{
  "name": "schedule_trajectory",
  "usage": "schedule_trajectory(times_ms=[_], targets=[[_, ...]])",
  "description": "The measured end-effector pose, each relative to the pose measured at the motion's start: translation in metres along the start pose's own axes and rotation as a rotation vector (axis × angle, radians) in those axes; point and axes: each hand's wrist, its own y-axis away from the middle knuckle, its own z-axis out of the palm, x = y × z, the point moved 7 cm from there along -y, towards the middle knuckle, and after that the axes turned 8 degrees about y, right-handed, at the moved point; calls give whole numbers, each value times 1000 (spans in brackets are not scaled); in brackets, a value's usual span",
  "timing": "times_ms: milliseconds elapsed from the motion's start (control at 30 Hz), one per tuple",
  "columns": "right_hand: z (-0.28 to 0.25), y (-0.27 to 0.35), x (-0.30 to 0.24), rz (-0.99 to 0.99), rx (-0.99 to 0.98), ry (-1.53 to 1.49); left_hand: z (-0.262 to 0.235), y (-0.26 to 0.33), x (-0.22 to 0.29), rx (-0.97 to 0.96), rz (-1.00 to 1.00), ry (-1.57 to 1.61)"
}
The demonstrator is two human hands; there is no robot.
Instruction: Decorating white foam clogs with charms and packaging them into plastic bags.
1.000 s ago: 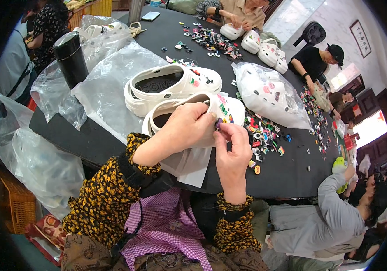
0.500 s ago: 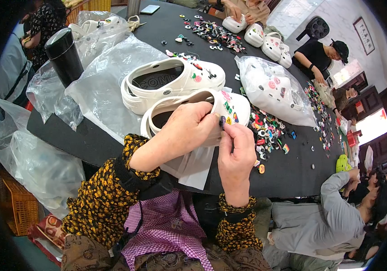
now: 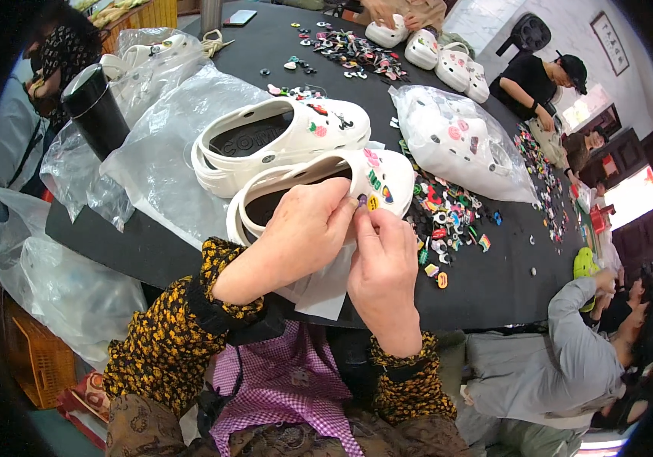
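In front of me a white clog point(image 3: 397, 169) lies with its toe pointing right, bearing several colourful charms on its upper. My left hand point(image 3: 290, 228) is closed on its near side, thumb and fingers pinching the wall. A small dark charm point(image 3: 362, 201) is pinched in the fingertips of my right hand point(image 3: 385, 259), against the clog's side beside a yellow charm point(image 3: 373, 202). Behind this shoe sits a second white clog point(image 3: 288, 154), also decorated with charms. My fingers partly hide the dark charm and the near clog's side.
Loose charms point(image 3: 448, 217) are heaped right of the clogs, with another pile point(image 3: 353, 53) farther back. A plastic bag of white clogs point(image 3: 456, 145) lies at the right. Clear plastic point(image 3: 182, 152) and a black flask point(image 3: 96, 110) stand left. Other people work around the dark table point(image 3: 486, 297).
Both hands and the near clog appear slightly farther left, as the whole view shifts. The dark charm now sits closer against the clog's side, my right fingertips nearer my left thumb.
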Motion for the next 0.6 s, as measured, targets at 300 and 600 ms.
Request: schedule_trajectory(times_ms=[300,600], targets=[[-2,-3,5,13,-63,-108,2,5,13,4,51,-33],[-4,-5,8,6,-51,-101,1,1,11,26,16,-93]])
